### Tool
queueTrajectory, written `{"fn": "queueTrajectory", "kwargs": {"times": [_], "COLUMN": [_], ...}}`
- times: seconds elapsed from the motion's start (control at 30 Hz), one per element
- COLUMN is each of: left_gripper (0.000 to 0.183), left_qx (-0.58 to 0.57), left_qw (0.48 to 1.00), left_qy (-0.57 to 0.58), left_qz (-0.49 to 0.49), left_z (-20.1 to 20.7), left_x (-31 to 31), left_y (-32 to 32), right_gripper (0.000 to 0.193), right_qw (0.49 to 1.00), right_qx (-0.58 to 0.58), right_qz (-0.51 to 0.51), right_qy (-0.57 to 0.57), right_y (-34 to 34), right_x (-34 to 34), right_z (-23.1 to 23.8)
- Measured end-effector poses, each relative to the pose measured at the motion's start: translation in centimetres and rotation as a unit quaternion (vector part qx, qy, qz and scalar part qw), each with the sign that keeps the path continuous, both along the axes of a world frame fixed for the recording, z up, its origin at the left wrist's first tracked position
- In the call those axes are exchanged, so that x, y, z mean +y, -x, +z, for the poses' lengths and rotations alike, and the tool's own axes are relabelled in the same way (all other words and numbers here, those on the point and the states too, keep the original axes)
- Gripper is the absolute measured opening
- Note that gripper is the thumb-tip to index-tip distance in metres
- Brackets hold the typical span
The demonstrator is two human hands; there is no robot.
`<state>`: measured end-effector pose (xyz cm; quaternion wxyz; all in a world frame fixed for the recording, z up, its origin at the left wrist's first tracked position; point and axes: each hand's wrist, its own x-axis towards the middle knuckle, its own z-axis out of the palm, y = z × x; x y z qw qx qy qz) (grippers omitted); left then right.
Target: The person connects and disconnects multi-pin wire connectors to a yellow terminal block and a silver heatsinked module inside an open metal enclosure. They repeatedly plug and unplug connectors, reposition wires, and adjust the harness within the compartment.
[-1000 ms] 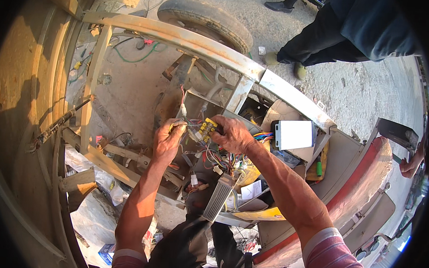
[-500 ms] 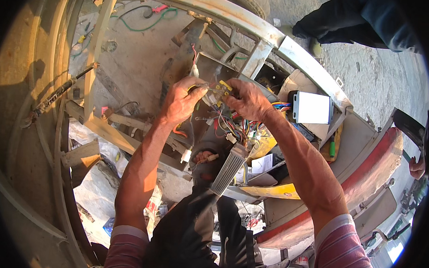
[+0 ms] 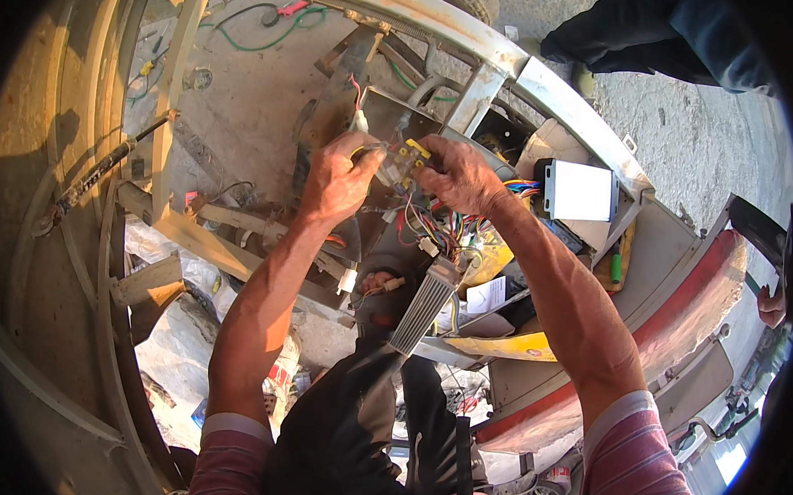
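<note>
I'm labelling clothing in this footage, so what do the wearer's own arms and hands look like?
The bare left hand and bare right hand wear no gloves; no wristwatch shows. Both short, maroon fabric sleeves have thin pale stripes and end in pale bands.

I see a dusty red shirt (image 3: 640, 480) with thin pale stripes, its short sleeves (image 3: 229, 463) each edged with a plain whitish band (image 3: 619, 412). Past those bands, the forearms look lean and bare down to the left hand (image 3: 337, 186) and right hand (image 3: 463, 177), both bare too. Lower down, I make out loose, creased, near-black trousers (image 3: 324, 441).
</note>
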<state>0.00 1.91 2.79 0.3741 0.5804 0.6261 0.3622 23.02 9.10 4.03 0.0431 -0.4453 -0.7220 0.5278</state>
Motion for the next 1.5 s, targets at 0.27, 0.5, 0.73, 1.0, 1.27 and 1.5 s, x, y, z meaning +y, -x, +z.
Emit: {"fn": "queueTrajectory", "kwargs": {"times": [0.27, 0.5, 0.73, 1.0, 1.27, 1.5], "left_gripper": [0.012, 0.009, 0.017, 0.025, 0.016, 0.029], "left_qx": [0.064, 0.11, 0.0, -0.15, -0.291, -0.248], "left_qw": [0.997, 0.991, 0.994, 0.967, 0.942, 0.953], "left_qy": [-0.028, -0.057, 0.059, 0.171, 0.145, 0.094], "left_qz": [0.029, 0.053, 0.096, 0.114, 0.085, 0.145], "left_z": [0.1, 0.0, -1.1, -2.0, -2.6, -2.4], "left_x": [-0.1, -0.1, 0.6, 1.6, 0.5, -2.6], "left_y": [-0.6, -1.7, -1.4, -0.4, 1.0, 3.2], "right_gripper": [0.034, 0.043, 0.044, 0.04, 0.036, 0.045], "right_qw": [0.999, 0.998, 0.999, 0.999, 0.997, 0.993], "right_qx": [0.008, -0.009, 0.009, 0.014, 0.028, 0.06], "right_qz": [-0.01, -0.006, -0.033, -0.034, -0.055, -0.076], "right_qy": [-0.04, -0.066, -0.02, -0.005, 0.048, 0.062], "right_y": [0.1, 0.2, 0.4, 0.3, 0.4, 0.6], "right_x": [-0.2, -0.6, -0.7, -0.4, -0.4, -0.7], "right_z": [-0.6, -0.3, -0.2, -0.3, -0.2, -0.6]}}
